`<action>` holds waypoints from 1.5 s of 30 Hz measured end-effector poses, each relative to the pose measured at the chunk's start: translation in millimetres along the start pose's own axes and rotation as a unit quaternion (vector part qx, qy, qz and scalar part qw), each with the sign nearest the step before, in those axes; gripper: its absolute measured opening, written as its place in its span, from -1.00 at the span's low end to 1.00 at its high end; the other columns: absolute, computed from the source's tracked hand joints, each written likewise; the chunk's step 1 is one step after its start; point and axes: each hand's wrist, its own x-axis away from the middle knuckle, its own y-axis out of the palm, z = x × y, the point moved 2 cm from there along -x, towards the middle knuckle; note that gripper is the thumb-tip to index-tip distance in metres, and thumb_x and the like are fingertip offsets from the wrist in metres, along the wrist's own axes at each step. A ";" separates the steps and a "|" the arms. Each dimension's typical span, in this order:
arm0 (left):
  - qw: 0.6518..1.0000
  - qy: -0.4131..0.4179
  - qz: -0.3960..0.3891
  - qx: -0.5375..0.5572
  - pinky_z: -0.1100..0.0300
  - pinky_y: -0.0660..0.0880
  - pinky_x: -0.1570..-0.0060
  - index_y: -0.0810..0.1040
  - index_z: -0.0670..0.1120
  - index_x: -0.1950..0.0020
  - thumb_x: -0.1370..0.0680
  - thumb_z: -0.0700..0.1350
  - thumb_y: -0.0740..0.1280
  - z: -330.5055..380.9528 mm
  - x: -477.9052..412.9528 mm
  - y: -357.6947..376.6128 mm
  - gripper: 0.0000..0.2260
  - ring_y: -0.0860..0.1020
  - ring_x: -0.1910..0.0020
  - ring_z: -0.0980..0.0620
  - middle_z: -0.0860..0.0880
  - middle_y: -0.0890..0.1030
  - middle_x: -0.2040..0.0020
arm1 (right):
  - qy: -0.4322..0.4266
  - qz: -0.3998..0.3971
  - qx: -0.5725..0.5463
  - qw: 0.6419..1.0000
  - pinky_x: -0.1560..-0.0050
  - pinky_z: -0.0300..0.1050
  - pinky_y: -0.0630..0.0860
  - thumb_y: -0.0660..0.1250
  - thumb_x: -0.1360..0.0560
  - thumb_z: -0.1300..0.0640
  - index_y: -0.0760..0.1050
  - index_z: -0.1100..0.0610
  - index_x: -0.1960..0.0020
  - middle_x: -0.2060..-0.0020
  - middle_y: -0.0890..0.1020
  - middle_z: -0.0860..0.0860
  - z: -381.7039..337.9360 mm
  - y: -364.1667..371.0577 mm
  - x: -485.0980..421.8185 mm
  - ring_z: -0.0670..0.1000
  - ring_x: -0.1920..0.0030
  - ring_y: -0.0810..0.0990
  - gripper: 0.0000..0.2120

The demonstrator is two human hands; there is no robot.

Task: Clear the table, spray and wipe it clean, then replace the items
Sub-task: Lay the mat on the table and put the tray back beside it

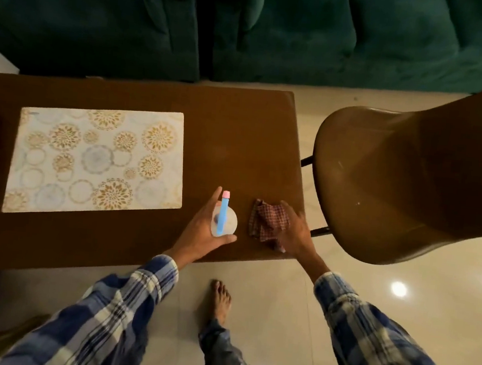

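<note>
By the tabletop's [238, 141] near right corner, the left hand [199, 232] wraps the probably light, slick spray bottle [222, 217] round its body, while the right hand [295, 231] rests spread on the limp, easily bunched cloth [265, 220].

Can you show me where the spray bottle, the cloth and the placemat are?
spray bottle [223, 213]: head view, on its blue sprayer top.
cloth [267, 221]: head view, on the checked fabric's middle.
placemat [97, 162]: head view, on its patterned middle.
</note>
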 end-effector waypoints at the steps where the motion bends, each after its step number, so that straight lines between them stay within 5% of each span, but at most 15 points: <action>1: 1.000 0.011 0.025 -0.001 0.05 0.43 -0.37 -0.09 0.17 -0.60 -0.43 0.04 0.54 1.5 -2.6 7.2 -0.03 0.34 -0.48 0.04 0.06 0.24 -0.57 | -0.005 -0.023 0.026 0.999 -0.45 0.33 0.33 0.37 -0.56 -0.09 0.03 -0.25 -0.59 -0.55 0.21 0.10 7.4 11.8 -6.3 0.30 -0.50 0.28 -0.26; 6: 0.990 0.042 0.133 -0.004 0.26 0.50 -0.19 0.16 -0.04 -0.58 -0.58 0.06 0.34 0.7 -7.4 22.8 -0.36 0.54 -0.25 0.05 -0.04 0.53 -0.35 | -0.043 0.045 0.143 0.988 -0.31 0.31 0.46 0.43 -0.50 0.05 0.09 -0.21 -0.60 -0.45 0.21 0.09 17.0 44.7 -21.3 0.27 -0.36 0.29 -0.20; 12: 0.975 0.012 0.217 0.043 0.63 0.38 -0.05 0.22 -0.15 -0.55 -0.60 -0.06 0.36 -8.7 11.3 6.7 -0.43 0.56 -0.10 0.10 -0.01 0.56 -0.20 | -0.127 0.094 0.050 0.986 -0.22 0.21 0.54 0.34 -0.51 0.26 0.42 -0.03 -0.49 -0.24 0.44 0.05 4.8 52.1 -18.3 0.15 -0.18 0.46 -0.43; 15: 0.967 0.004 0.250 0.046 0.58 0.44 -0.03 0.23 -0.19 -0.55 -0.61 -0.09 0.35 -22.9 38.3 -21.4 -0.44 0.58 0.02 0.12 0.07 0.53 -0.10 | -0.159 0.087 0.022 0.983 -0.18 0.16 0.57 0.37 -0.51 0.22 0.45 -0.03 -0.46 -0.19 0.42 0.00 -32.6 58.6 -7.2 0.09 -0.15 0.45 -0.47; 19: 0.944 -0.043 0.320 0.066 0.23 0.63 0.03 0.26 -0.17 -0.55 -0.62 -0.10 0.35 -56.2 103.3 -71.1 -0.46 0.64 0.07 0.04 -0.08 0.64 -0.03 | -0.224 0.073 0.006 0.972 -0.10 0.07 0.64 0.40 -0.51 0.22 0.47 -0.02 -0.45 -0.21 0.40 -0.01 -101.0 82.0 26.9 0.02 -0.13 0.44 -0.48; 24: 0.894 -0.099 0.431 0.074 0.42 0.52 -0.08 0.26 -0.18 -0.55 -0.62 -0.10 0.35 -102.3 228.6 -134.1 -0.46 0.59 -0.14 0.11 -0.06 0.54 -0.36 | -0.300 0.012 0.009 0.954 0.06 0.07 0.70 0.45 -0.48 0.27 0.50 0.06 -0.42 -0.18 0.41 -0.07 -202.4 155.4 92.8 0.02 -0.09 0.50 -0.47; 28: 0.820 -0.183 0.531 0.113 0.20 0.59 0.00 0.37 -0.21 -0.47 -0.61 -0.11 0.36 -155.6 365.1 -173.2 -0.54 0.64 -0.03 -0.02 -0.15 0.63 -0.15 | -0.408 -0.078 0.055 0.908 0.14 0.06 0.71 0.46 -0.47 0.24 0.50 0.01 -0.43 -0.23 0.41 -0.04 -287.6 255.8 179.5 0.11 -0.15 0.54 -0.46; 33: 0.730 -0.230 0.627 0.144 0.45 0.50 0.06 0.46 -0.29 -0.32 -0.60 -0.21 0.34 -175.1 483.7 -192.7 -0.69 0.55 0.00 0.20 -0.01 0.55 -0.07 | -0.464 -0.150 0.095 0.868 0.11 -0.22 0.67 0.47 -0.47 0.28 0.50 0.04 -0.43 -0.23 0.42 0.00 -359.3 341.3 264.9 0.00 -0.13 0.48 -0.45; 36: 0.655 -0.256 0.693 0.158 0.07 0.58 0.07 0.51 -0.07 -0.08 -0.58 -0.28 0.37 -198.7 564.5 -197.8 -0.85 0.59 0.12 0.05 -0.22 0.62 0.02 | -0.498 -0.204 0.110 0.835 0.07 -0.22 0.66 0.46 -0.46 0.31 0.52 0.01 -0.41 -0.20 0.42 -0.03 -400.2 406.1 324.0 -0.01 -0.11 0.51 -0.45; 38: 0.612 -0.272 0.721 0.176 0.24 0.52 -0.02 0.49 -0.04 -0.22 -0.59 -0.27 0.37 -220.7 615.5 -195.1 -0.75 0.58 0.05 0.21 0.07 0.62 0.00 | -0.516 -0.257 0.122 0.808 0.15 -0.22 0.66 0.46 -0.46 0.28 0.54 -0.06 -0.38 -0.14 0.41 -0.09 -415.8 454.8 359.9 0.05 -0.03 0.59 -0.46; 41: 0.561 -0.289 0.756 0.173 0.50 0.37 -0.19 0.40 -0.26 -0.42 -0.59 -0.24 0.37 -252.4 672.2 -196.2 -0.59 0.50 -0.20 0.35 0.44 0.47 -0.18 | -0.544 -0.311 0.118 0.770 0.10 -0.03 0.69 0.45 -0.47 0.19 0.51 -0.12 -0.37 -0.11 0.43 -0.09 -434.0 519.0 404.0 0.08 0.03 0.64 -0.49; 45: 0.510 -0.290 0.791 0.175 0.43 0.42 -0.21 0.38 -0.28 -0.44 -0.59 -0.23 0.37 -299.8 723.3 -205.2 -0.56 0.56 -0.20 0.21 -0.07 0.58 -0.29 | -0.557 -0.352 0.142 0.738 0.23 -0.23 0.65 0.43 -0.49 0.26 0.54 0.07 -0.39 -0.12 0.45 0.05 -450.3 605.1 442.7 0.03 0.06 0.59 -0.53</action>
